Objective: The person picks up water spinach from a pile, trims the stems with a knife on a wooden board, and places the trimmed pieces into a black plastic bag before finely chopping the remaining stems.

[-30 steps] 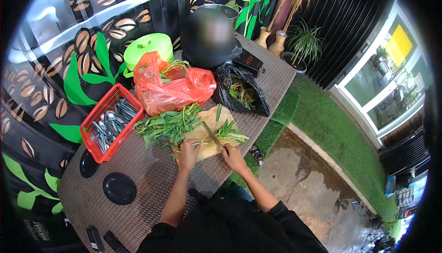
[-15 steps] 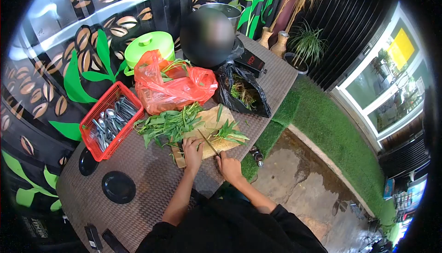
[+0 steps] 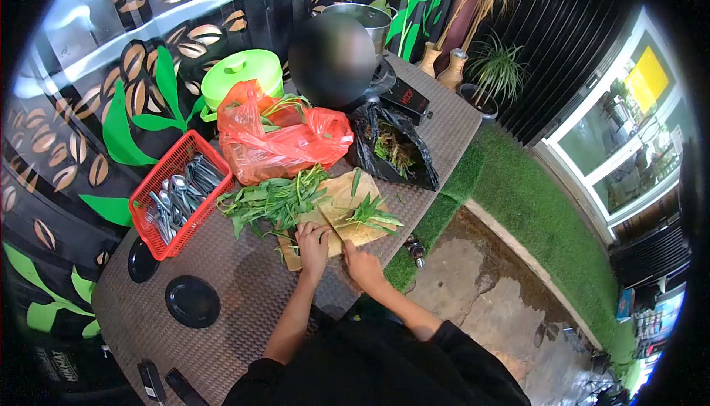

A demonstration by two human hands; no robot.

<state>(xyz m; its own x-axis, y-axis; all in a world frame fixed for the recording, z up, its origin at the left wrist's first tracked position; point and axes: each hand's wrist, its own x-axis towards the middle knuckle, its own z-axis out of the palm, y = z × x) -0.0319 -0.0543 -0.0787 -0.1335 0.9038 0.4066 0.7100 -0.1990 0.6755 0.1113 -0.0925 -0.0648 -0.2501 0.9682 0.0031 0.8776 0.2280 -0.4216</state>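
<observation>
Leafy greens (image 3: 277,200) on wooden board (image 3: 336,197), knife (image 3: 333,226) across

The cutting board (image 3: 347,210) looks like pale, matt wood, its face dull and a little worn; the knife (image 3: 332,225) shows a thin metal blade with a faint shine; the leafy greens (image 3: 275,200) are soft and matt; the table (image 3: 244,295) has a brown woven-looking top, rough and textured; the red basket (image 3: 174,194) is glossy plastic lattice holding shiny metal spoons (image 3: 177,193); the orange bag (image 3: 277,142) is thin, crinkled, glossy plastic, and the black bag (image 3: 392,151) likewise; the green pot (image 3: 240,75) is smooth plastic; two black discs (image 3: 192,301) look smooth and slightly glossy.
</observation>
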